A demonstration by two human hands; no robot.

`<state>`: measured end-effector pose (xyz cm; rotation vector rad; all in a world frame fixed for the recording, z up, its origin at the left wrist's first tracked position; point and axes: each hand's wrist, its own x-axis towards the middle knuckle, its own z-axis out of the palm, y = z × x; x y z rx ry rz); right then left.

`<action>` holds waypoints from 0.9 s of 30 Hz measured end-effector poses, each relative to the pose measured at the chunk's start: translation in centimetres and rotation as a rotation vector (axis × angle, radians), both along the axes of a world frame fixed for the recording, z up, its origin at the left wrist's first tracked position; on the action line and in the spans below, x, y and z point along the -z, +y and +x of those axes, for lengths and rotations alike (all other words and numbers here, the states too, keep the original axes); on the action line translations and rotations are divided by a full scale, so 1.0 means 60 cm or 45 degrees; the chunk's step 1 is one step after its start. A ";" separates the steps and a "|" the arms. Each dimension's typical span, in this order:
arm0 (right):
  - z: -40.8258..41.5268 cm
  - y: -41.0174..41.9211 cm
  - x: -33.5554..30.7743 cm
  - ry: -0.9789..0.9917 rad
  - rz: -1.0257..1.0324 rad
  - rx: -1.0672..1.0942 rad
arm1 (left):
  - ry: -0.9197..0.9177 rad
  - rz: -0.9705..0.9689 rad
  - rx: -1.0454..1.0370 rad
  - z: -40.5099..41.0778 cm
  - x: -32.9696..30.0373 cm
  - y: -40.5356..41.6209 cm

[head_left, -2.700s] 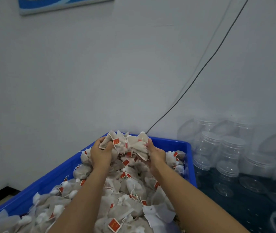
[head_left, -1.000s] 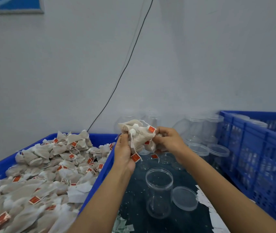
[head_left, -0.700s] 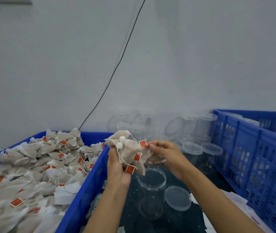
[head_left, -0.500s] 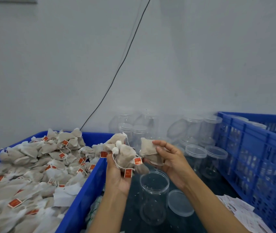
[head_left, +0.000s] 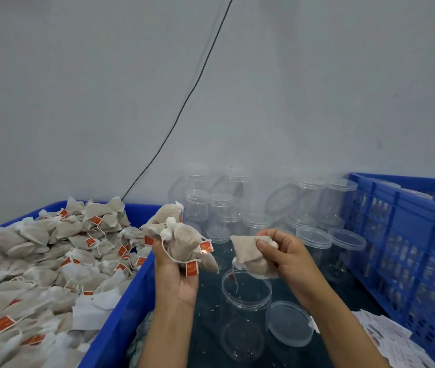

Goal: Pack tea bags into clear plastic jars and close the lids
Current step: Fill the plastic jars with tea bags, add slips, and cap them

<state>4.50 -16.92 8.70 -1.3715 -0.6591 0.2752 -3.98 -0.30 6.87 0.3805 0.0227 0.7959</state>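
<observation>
Above an open jar (head_left: 245, 312), the right hand (head_left: 288, 258) pinches one tea bag (head_left: 251, 257) while the left hand (head_left: 175, 272) clutches a bunch (head_left: 182, 240). Its dangling string could snag the rim, leaving the tag trapped under the lid (head_left: 289, 324).

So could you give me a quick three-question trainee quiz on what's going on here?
1. True or false: the open clear plastic jar already has its lid on.
2. Which hand holds the bunch of beige tea bags with red tags: A left hand, B right hand?
3. Fill in: the loose round clear plastic lid lies to the ____ of the open jar.

Key: 1 false; 2 A; 3 right. The right hand pinches a single beige tea bag above the jar's mouth.
</observation>
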 end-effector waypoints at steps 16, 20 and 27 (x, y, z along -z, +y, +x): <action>-0.012 -0.022 -0.011 -0.904 -0.521 0.099 | -0.026 0.199 -0.029 0.034 -0.035 -0.003; -0.006 -0.026 -0.013 -0.922 -0.401 0.159 | 0.036 0.262 -0.016 0.039 -0.028 -0.007; 0.002 -0.020 -0.008 -0.826 -0.423 0.082 | -0.016 -0.007 0.372 0.040 -0.032 -0.015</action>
